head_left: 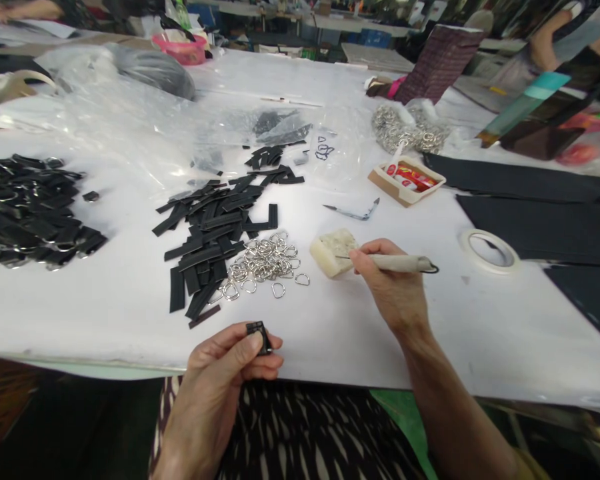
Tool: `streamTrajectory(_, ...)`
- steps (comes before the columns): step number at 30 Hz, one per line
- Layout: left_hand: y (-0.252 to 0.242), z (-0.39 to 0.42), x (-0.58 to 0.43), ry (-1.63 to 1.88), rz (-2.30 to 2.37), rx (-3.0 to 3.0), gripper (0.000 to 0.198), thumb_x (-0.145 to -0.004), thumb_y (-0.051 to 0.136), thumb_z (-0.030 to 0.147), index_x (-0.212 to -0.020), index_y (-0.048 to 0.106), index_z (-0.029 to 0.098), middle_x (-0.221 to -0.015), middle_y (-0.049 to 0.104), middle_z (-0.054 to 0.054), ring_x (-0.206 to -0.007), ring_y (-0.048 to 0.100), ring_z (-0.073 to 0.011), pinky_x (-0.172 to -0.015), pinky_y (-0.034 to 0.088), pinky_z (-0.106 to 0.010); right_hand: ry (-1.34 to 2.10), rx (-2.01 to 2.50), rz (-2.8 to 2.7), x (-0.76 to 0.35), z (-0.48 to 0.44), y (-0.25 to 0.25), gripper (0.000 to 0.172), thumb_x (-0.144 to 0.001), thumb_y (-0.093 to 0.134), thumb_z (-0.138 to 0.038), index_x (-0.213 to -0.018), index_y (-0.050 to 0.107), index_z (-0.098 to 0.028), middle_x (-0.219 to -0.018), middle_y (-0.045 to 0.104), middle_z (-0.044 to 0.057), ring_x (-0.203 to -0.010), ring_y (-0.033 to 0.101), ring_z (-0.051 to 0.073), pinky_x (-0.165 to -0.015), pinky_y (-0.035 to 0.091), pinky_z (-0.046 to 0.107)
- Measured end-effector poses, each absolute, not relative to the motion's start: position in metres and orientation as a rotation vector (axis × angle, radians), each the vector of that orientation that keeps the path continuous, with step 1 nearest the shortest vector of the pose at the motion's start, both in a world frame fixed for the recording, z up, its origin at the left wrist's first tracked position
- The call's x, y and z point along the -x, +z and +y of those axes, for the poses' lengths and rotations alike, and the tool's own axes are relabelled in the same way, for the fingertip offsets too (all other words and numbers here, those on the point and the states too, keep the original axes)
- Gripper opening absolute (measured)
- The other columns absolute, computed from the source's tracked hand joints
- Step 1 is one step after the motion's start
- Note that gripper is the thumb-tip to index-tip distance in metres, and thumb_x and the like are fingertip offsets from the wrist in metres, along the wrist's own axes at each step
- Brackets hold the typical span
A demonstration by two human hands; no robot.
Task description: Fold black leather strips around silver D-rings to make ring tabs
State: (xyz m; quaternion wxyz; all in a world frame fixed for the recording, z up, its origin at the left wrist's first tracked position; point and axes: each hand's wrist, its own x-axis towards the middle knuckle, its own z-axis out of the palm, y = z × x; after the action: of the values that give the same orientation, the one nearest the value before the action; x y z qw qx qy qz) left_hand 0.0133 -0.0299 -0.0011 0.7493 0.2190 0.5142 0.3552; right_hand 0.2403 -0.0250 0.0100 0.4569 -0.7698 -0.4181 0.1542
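Observation:
Near the table's front edge, my left hand pinches a small folded black strap piece between thumb and fingers. My right hand grips a pen-like tool with a pale handle and a thin metal tip. That tip touches or lies just over a yellowish sponge-like block; I cannot tell which. Left of the block is a pile of silver D-rings. Loose black strips spread behind and beside the rings. Further left lies a heap of black strap pieces with metal rings.
Thread snips lie behind the block. A small box holds red and white tubes. To the right are a tape roll and black sheets. Clear plastic bags cover the back left. Other people stand at the far tables.

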Motion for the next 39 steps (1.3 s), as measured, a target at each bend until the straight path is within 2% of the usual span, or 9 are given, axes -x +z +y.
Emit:
streamTrajectory(7,0.002,-0.032,-0.012,0.83,1.055,-0.474,0.014,-0.067,0.077,0.021,-0.071,0.07,0.009,-0.074,0.072,-0.011,-0.056,0.067,-0.0154,-0.054,0.055,-0.02,0.304,1.821,-0.971,-0.242,-0.032,0.011,0.019,-0.076,0.07,-0.034,-0.07,0.061,-0.019,-0.062,0.059,-0.002,-0.055,0.046,0.013,-0.049,0.032,0.025)
streamTrajectory(10,0.001,-0.034,-0.01,0.862,0.997,-0.473,0.012,-0.071,0.074,0.02,-0.07,0.07,0.009,-0.074,0.072,-0.01,-0.057,0.067,-0.0148,-0.055,0.056,-0.02,0.321,1.68,-0.8,-0.238,-0.036,0.019,0.016,-0.073,0.073,-0.028,-0.07,0.062,-0.018,-0.06,0.059,0.0,-0.052,0.047,0.013,-0.045,0.03,0.025)
streamTrajectory(14,-0.001,-0.037,-0.008,0.897,0.989,-0.493,0.011,-0.075,0.07,0.019,-0.072,0.07,0.009,-0.076,0.072,-0.009,-0.059,0.068,-0.0144,-0.057,0.056,-0.02,0.729,1.368,-0.737,-0.223,-0.043,0.03,0.012,-0.074,0.064,-0.013,-0.065,0.057,-0.017,-0.053,0.055,0.001,-0.041,0.038,0.008,-0.04,0.021,0.022)
streamTrajectory(17,-0.002,-0.039,-0.007,0.924,0.982,-0.51,0.011,-0.076,0.069,0.019,-0.074,0.07,0.009,-0.077,0.072,-0.009,-0.061,0.068,-0.0149,-0.058,0.056,-0.02,0.977,1.206,-0.823,-0.204,-0.047,0.03,0.01,-0.078,0.059,-0.017,-0.068,0.058,-0.017,-0.051,0.054,0.0,-0.039,0.029,0.005,-0.04,0.019,0.021)
streamTrajectory(22,-0.003,-0.042,-0.004,0.942,0.949,-0.529,0.011,-0.077,0.069,0.02,-0.076,0.07,0.009,-0.079,0.072,-0.008,-0.063,0.068,-0.0149,-0.06,0.056,-0.02,1.25,1.059,-0.923,-0.172,-0.048,0.019,0.013,-0.085,0.058,-0.022,-0.072,0.057,-0.018,-0.057,0.056,-0.001,-0.041,0.026,0.005,-0.041,0.017,0.021)
streamTrajectory(31,-0.002,-0.042,0.0,0.95,0.886,-0.506,0.01,-0.077,0.069,0.02,-0.078,0.07,0.01,-0.08,0.072,-0.008,-0.065,0.069,-0.0162,-0.06,0.056,-0.02,1.295,1.038,-0.973,-0.159,-0.041,0.01,0.012,-0.087,0.058,-0.023,-0.075,0.056,-0.021,-0.061,0.056,-0.001,-0.042,0.024,0.008,-0.043,0.014,0.027)
streamTrajectory(39,-0.005,-0.041,-0.001,0.986,0.839,-0.46,0.004,-0.076,0.07,0.017,-0.076,0.07,0.013,-0.078,0.073,-0.007,-0.065,0.07,-0.017,-0.059,0.057,-0.021,1.348,1.076,-0.96,-0.157,-0.044,0.005,0.015,-0.087,0.058,-0.023,-0.073,0.055,-0.019,-0.063,0.057,-0.001,-0.045,0.027,0.007,-0.044,0.015,0.026)
